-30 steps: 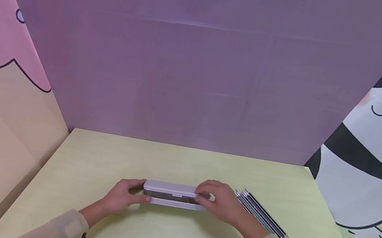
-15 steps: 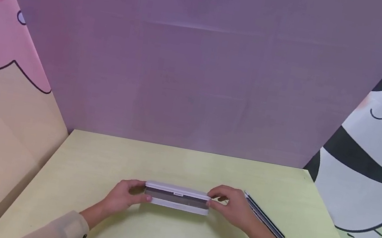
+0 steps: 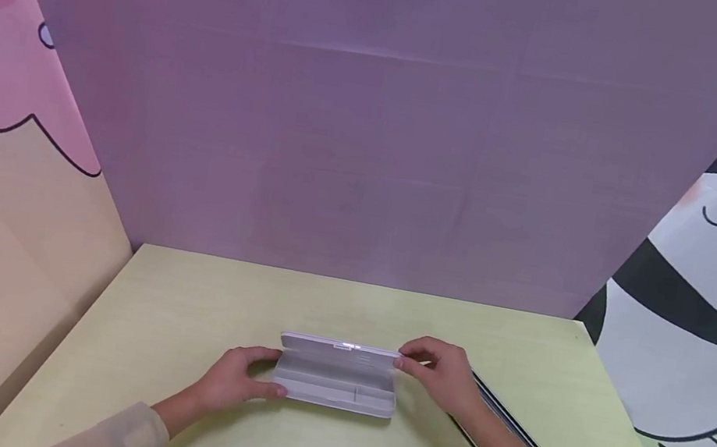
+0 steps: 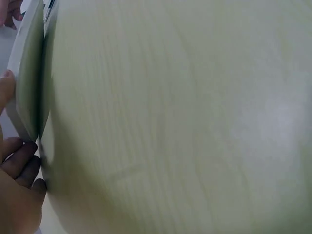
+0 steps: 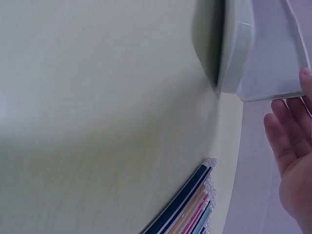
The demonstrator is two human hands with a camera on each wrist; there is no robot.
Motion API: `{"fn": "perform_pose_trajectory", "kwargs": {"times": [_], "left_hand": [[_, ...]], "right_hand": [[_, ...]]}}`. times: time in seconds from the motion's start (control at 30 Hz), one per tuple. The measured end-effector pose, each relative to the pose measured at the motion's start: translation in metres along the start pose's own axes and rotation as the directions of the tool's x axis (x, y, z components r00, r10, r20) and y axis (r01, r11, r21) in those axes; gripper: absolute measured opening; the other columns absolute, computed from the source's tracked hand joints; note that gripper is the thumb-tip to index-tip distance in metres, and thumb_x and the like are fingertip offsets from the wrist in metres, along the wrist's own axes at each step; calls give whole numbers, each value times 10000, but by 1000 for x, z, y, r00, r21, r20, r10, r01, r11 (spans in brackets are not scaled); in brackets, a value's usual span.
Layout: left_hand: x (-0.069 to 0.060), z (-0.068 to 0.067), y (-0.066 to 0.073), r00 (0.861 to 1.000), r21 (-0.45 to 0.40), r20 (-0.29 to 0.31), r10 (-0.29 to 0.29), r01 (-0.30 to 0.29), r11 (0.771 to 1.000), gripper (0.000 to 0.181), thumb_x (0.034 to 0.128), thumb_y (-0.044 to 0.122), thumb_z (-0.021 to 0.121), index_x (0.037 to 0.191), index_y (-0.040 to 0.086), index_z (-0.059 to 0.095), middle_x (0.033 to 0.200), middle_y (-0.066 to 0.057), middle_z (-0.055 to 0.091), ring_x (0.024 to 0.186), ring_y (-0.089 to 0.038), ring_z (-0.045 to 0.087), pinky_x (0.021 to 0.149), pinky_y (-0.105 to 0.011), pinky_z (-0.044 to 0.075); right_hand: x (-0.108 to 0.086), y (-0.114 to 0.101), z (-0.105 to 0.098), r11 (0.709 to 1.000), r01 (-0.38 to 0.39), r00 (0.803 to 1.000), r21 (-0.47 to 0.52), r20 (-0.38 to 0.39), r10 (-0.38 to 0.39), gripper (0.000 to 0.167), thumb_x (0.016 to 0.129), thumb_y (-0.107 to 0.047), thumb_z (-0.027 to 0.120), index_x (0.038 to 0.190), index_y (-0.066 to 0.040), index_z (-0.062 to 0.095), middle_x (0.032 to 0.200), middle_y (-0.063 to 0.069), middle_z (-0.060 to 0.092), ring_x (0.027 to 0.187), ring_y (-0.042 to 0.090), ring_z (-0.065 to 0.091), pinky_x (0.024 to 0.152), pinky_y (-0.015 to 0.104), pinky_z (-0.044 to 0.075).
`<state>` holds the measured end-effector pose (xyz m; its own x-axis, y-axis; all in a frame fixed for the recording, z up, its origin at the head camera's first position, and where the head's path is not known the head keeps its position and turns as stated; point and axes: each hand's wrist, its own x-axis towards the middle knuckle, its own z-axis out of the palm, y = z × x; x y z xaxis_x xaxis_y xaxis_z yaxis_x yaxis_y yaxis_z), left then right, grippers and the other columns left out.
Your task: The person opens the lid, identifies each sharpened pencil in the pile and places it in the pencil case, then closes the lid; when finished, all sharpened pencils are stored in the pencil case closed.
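Observation:
A pale, translucent pencil case stands on the table in the head view with its lid swung up and its inside bare apart from a small divider. Gripping the left end of its base is my left hand, thumb at the front. My right hand pinches the lid's upper right corner between thumb and fingers. The right wrist view shows the raised lid with fingertips at its edge. In the left wrist view the case's side lies against my left fingers.
Several slim pencils or pens lie slantwise on the table to the right, partly hidden by my right forearm; their striped barrels show in the right wrist view. A purple backdrop rises behind the table.
My right hand has shifted right to the lid's corner and lifted the lid, so the case's inside now shows. The left hand has kept its hold on the left end.

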<state>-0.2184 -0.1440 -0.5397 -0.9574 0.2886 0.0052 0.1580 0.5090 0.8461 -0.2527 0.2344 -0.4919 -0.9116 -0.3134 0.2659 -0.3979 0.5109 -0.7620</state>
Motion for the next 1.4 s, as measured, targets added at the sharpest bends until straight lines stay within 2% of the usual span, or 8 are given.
{"fn": "perform_pose_trajectory", "kwargs": {"times": [0.2, 0.33, 0.53, 0.73, 0.9, 1.03, 1.2, 1.4], "left_hand": [[-2, 5, 0, 998, 74, 11, 63, -63, 995, 825, 766, 366, 911, 1420, -7, 575, 1409, -134, 619, 1360, -370, 533, 1170, -574, 394], [-1, 8, 0, 997, 116, 27, 75, -78, 990, 871, 759, 357, 915, 1448, -25, 541, 1407, -120, 603, 1361, -343, 528, 1173, -550, 402], [-1, 11, 3, 997, 180, 28, 73, -77, 981, 922, 738, 368, 925, 1469, -22, 520, 1396, -121, 598, 1343, -338, 531, 1163, -547, 416], [-3, 11, 6, 997, 238, 16, 81, -83, 968, 941, 711, 365, 937, 1467, -14, 523, 1356, -128, 611, 1286, -323, 558, 1128, -547, 446], [-3, 11, 5, 997, 264, 17, 81, -82, 961, 940, 713, 357, 937, 1472, -7, 518, 1363, -121, 608, 1288, -316, 558, 1127, -534, 452], [-1, 10, 3, 997, 276, 23, 75, -78, 958, 946, 715, 371, 936, 1482, 11, 514, 1377, -105, 603, 1297, -312, 556, 1124, -534, 456], [-1, 11, 0, 997, 301, 39, 72, -81, 950, 959, 717, 407, 929, 1490, 23, 510, 1385, -101, 599, 1304, -311, 555, 1124, -528, 458], [2, 10, 0, 995, 328, 45, 85, -95, 940, 953, 718, 417, 928, 1480, 17, 518, 1391, -108, 594, 1309, -315, 550, 1119, -527, 465]], "right_hand": [[10, -1, -1, 994, -85, 996, 70, 21, 84, 158, 899, -293, 805, 1008, -183, 775, 929, -18, 763, 861, 146, 724, 699, 314, 629], [18, 4, -2, 987, -120, 993, 104, 25, 118, 180, 929, -299, 776, 1042, -160, 771, 972, 22, 764, 910, 215, 731, 692, 371, 642], [26, 10, 1, 979, -154, 988, 132, 7, 154, 215, 991, -223, 703, 1153, -89, 751, 1038, 104, 761, 968, 342, 732, 691, 371, 645], [34, 11, 3, 965, -203, 978, 167, -5, 206, 255, 997, -215, 694, 1177, -39, 736, 1056, 157, 752, 943, 350, 741, 682, 444, 648], [39, 13, 6, 948, -273, 961, 166, 5, 276, 277, 1007, -247, 681, 1162, -23, 729, 1035, 164, 758, 946, 388, 752, 676, 430, 650], [44, 13, 7, 924, -338, 940, 180, 19, 341, 297, 1013, -256, 672, 1152, 2, 722, 1007, 177, 751, 953, 401, 753, 663, 420, 645], [48, 16, 11, 897, -416, 909, 149, 31, 416, 296, 1023, -259, 655, 1158, -2, 714, 990, 160, 744, 931, 368, 753, 649, 415, 640], [51, 16, 12, 894, -432, 901, 120, 19, 433, 279, 1025, -248, 651, 1155, -10, 717, 986, 178, 747, 902, 356, 758, 632, 413, 639]]}}
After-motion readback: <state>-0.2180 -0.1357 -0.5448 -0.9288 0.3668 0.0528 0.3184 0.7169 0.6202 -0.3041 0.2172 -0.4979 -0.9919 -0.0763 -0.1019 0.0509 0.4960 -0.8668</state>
